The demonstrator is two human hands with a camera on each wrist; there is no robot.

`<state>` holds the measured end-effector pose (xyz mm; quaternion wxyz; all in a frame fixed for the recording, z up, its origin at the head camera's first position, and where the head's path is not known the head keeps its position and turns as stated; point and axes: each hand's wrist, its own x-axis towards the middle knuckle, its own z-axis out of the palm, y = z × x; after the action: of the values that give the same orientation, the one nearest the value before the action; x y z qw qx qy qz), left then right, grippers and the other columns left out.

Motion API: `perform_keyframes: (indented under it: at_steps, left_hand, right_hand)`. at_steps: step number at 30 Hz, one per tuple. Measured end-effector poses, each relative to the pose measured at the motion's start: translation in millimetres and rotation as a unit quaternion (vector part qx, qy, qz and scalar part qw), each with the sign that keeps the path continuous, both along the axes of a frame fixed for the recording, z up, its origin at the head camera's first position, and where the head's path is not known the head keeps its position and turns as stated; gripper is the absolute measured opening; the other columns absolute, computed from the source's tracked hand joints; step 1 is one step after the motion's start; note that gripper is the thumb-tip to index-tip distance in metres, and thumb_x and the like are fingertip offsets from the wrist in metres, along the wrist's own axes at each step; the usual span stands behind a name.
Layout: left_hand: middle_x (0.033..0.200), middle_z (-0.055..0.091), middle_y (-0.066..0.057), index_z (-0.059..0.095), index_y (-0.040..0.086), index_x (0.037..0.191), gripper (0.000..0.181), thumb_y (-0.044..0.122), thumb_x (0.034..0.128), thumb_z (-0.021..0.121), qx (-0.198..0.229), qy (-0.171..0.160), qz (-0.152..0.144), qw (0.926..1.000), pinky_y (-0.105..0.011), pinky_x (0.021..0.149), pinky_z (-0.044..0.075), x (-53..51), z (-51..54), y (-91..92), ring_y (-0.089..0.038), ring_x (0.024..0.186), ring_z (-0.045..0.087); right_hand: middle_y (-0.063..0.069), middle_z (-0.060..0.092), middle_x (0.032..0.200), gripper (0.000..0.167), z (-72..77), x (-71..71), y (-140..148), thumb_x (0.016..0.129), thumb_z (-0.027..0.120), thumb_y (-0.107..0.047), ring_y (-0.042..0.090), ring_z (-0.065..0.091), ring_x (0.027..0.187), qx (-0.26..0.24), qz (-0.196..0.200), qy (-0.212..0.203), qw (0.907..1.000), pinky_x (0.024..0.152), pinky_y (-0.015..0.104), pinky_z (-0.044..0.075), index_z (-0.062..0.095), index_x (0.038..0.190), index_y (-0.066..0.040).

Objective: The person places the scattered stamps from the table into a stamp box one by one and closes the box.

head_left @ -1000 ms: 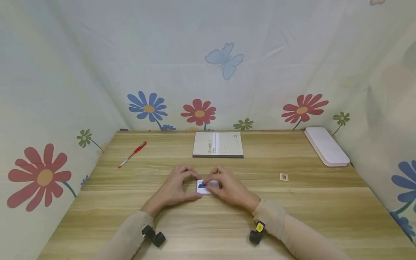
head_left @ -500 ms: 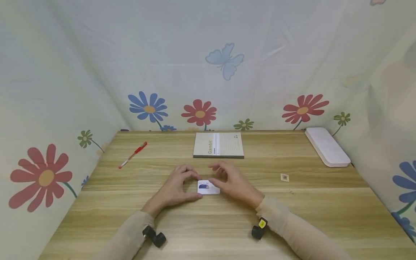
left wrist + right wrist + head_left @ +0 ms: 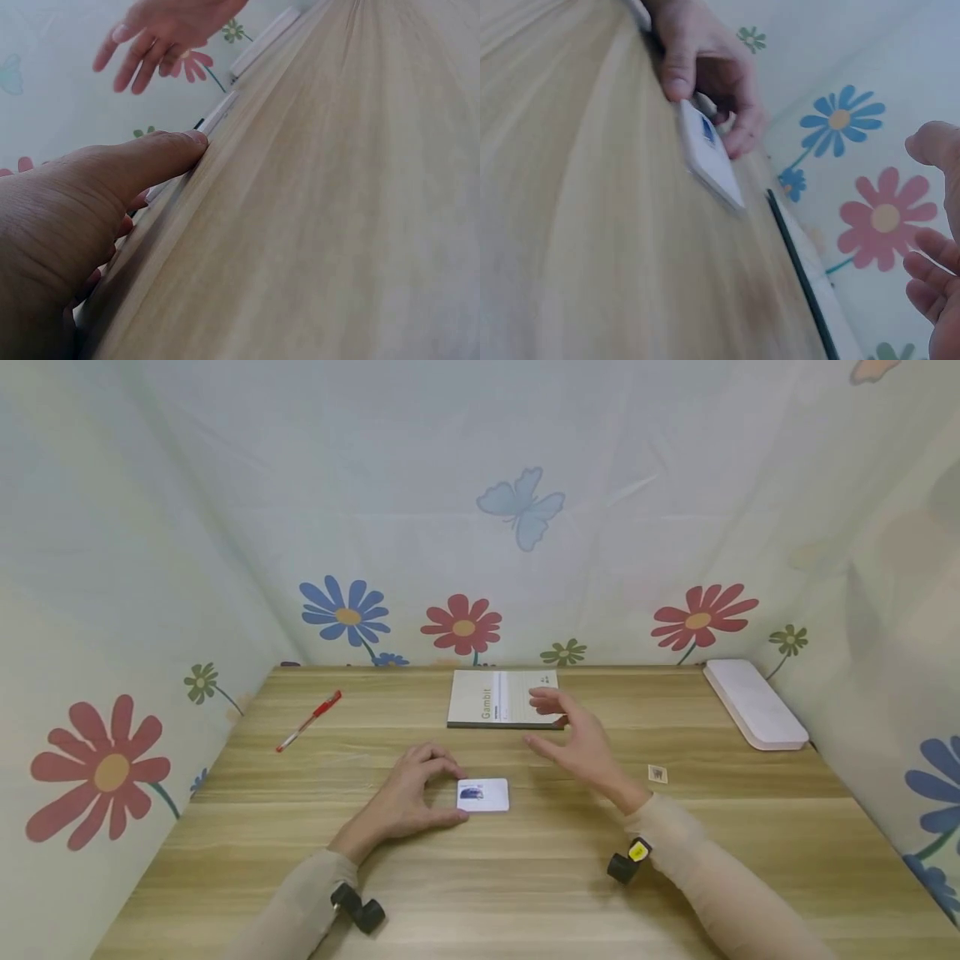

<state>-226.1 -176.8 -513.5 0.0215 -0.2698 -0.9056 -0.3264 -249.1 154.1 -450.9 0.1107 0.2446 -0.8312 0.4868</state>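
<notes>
1. Hands: two in view, both bare, with two beige sleeves and two black wrist cameras (image 3: pixel 358 910).
2. Left hand (image 3: pixel 401 797): thumb and forefinger bent round the left end of one white slab (image 3: pixel 495 795), a tip at each of its two long edges. The grip is light and only as wide as the slab.
3. White slab: one, thin, round-cornered, lying flat on the wooden table (image 3: pixel 450 893), in front of the notebook and well apart from it. Its top bears one blue picture (image 3: pixel 471 793), at the left end.
4. Right hand (image 3: pixel 588 752): raised above the table, to the right of the slab and apart from it. Thumb and fingers stand wide of each other, lightly bent — they have hold of nothing. In the head view the fingertips overlap the notebook's right part.
5. Other articles on the table: one notebook (image 3: pixel 472 697) marked "Gambit", at the back; one red pen (image 3: pixel 309 721), slanting at the back left; one white case (image 3: pixel 756 704), at the back right; one small stamp-like square (image 3: pixel 657 774), right of the right hand.
6. Surround: pale cloth (image 3: pixel 420 460) on three sides, printed with flowers — one blue butterfly (image 3: pixel 522 508) on the back panel.
</notes>
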Motion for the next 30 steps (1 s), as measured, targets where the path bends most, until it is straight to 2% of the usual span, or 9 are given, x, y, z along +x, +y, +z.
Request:
perform_keyframes:
  at_steps: [6,14,19,23,27,30]
  left_hand:
    - [0.139,0.061,0.008,0.078,0.037,0.124,0.054,0.054,0.0777,0.100,-0.002,0.001,0.001,1.0000,-0.059,0.123,0.037,0.8,-1.1,-0.6,-0.024,0.139,0.049]
    - [0.139,0.061,0.009,0.077,0.038,0.122,0.053,0.055,0.0778,0.100,-0.007,0.001,0.001,1.0000,-0.058,0.124,0.036,1.0,-2.4,-1.6,-0.024,0.140,0.049]
    - [0.139,0.061,0.009,0.077,0.038,0.122,0.053,0.055,0.0779,0.100,-0.006,-0.001,0.002,1.0000,-0.059,0.123,0.038,1.7,-3.0,-3.3,-0.024,0.140,0.049]
    - [0.139,0.061,0.009,0.078,0.039,0.123,0.053,0.056,0.0781,0.099,-0.002,0.001,0.002,1.0000,-0.058,0.122,0.038,0.2,-2.8,-3.2,-0.024,0.139,0.050]
    - [0.136,0.061,0.010,0.078,0.038,0.122,0.052,0.056,0.0784,0.099,0.001,0.005,-0.002,1.0000,-0.058,0.122,0.038,-1.6,-2.2,-2.5,-0.023,0.138,0.051]
    - [0.135,0.061,0.011,0.078,0.038,0.122,0.052,0.058,0.0785,0.099,0.004,0.005,-0.006,1.0000,-0.057,0.122,0.038,-1.7,-2.1,-3.1,-0.022,0.137,0.051]
  right_hand:
    - [0.011,0.068,0.147,0.069,9.8,-2.3,36,0.096,0.089,-0.017,0.031,0.063,0.135,-0.019,-0.034,0.003,0.9993,0.104,0.054,0.050,0.056,0.157,-0.013]
    - [0.013,0.063,0.149,0.073,12.0,4.6,92,0.097,0.086,-0.005,0.032,0.060,0.135,-0.032,-0.069,0.024,0.9968,0.101,0.035,0.044,0.051,0.161,-0.012]
    - [0.011,0.061,0.150,0.078,5.6,10.4,119,0.097,0.083,-0.001,0.023,0.058,0.132,-0.036,-0.084,0.023,0.9956,0.096,0.023,0.041,0.048,0.165,-0.012]
    - [0.007,0.062,0.148,0.078,0.0,17.1,138,0.098,0.084,-0.004,0.012,0.058,0.129,-0.022,-0.097,0.019,0.9949,0.095,0.021,0.045,0.047,0.166,-0.015]
    - [0.000,0.063,0.146,0.080,-8.5,25.7,154,0.098,0.084,-0.004,0.006,0.059,0.128,-0.006,-0.105,0.016,0.9944,0.094,0.019,0.048,0.046,0.167,-0.013]
    - [0.005,0.064,0.146,0.081,-17.5,31.0,163,0.097,0.085,-0.002,0.002,0.059,0.127,-0.002,-0.109,0.010,0.9940,0.093,0.019,0.048,0.045,0.167,-0.011]
